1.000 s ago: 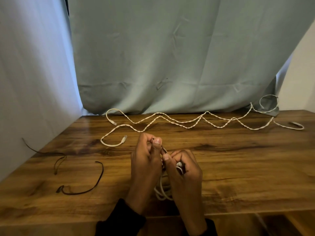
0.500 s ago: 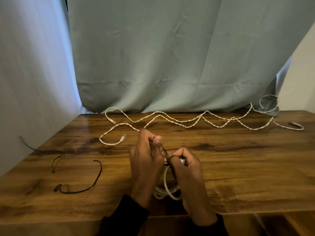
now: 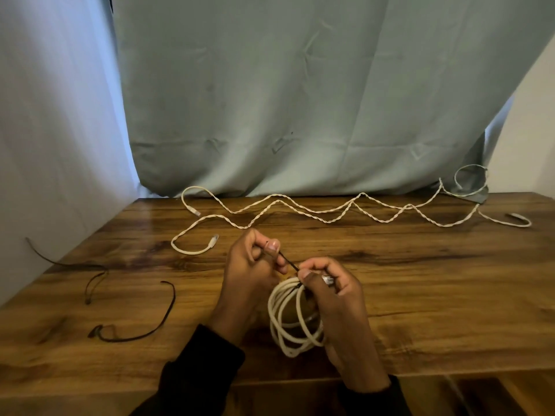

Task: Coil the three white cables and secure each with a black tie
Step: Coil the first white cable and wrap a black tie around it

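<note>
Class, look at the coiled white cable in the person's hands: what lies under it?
Through the coiled white cable shows the wooden table. The right hand grips its top, hiding where the black tie wraps; the left hand pinches the tie's end.

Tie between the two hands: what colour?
Black; the tie shows best in the head view, stretched from the left hand to the right hand.

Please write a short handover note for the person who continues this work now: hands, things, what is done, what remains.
Left hand: pinches the free end of a black tie.
Right hand: holds the coiled white cable at its top, where the tie goes round.
Done: one cable coiled; its tie not yet fastened.
Left: two twisted white cables at the table's far edge, two spare black ties at left.
</note>
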